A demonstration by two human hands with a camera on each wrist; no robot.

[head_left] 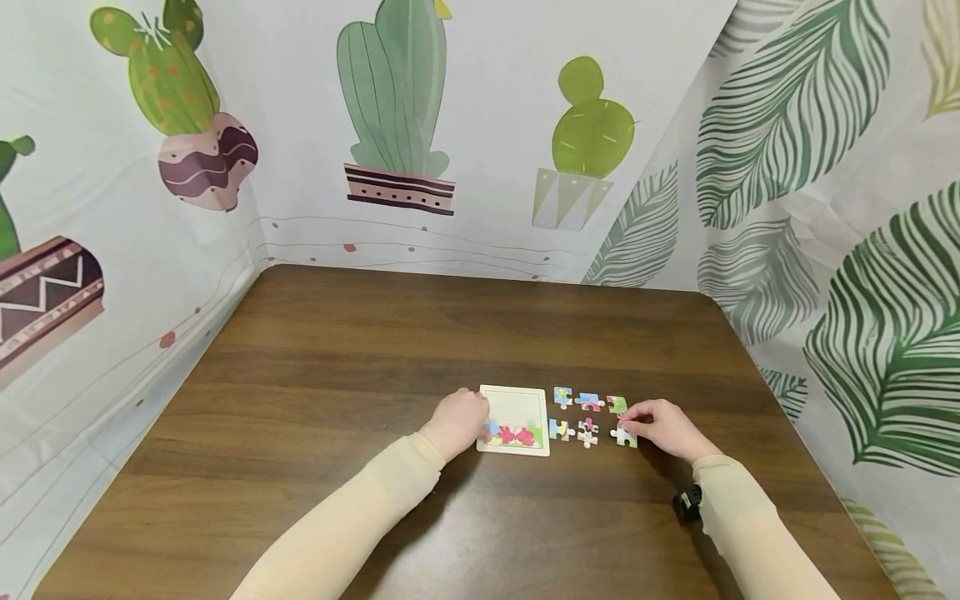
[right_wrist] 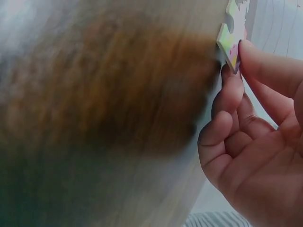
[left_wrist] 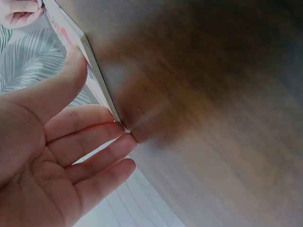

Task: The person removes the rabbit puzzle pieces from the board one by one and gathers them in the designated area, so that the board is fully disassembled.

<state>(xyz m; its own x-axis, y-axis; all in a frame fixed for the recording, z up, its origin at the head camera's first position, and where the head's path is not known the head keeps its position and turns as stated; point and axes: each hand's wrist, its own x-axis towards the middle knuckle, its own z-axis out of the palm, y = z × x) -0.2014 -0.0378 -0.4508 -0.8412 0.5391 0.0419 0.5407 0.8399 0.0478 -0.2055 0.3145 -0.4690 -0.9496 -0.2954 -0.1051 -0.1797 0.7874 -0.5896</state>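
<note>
A shallow cream puzzle tray [head_left: 517, 407] lies on the table, with joined pink, green and blue puzzle pieces [head_left: 517, 436] along its near side. My left hand [head_left: 461, 423] holds the tray at its left edge. The left wrist view shows the thumb [left_wrist: 75, 71] on the rim and the fingers against the edge. To the right of the tray, my right hand [head_left: 663, 426] pinches a puzzle piece [right_wrist: 230, 45] between thumb and forefinger. That puzzle piece [head_left: 624, 437] has green and white on it and is partly hidden by the fingers in the head view.
Several loose puzzle pieces lie in two rows between tray and right hand, among them a blue and yellow piece [head_left: 562, 397], a blue and pink piece [head_left: 590, 402] and a green piece [head_left: 617, 404]. The brown wooden table [head_left: 420, 333] meets patterned cloth walls behind.
</note>
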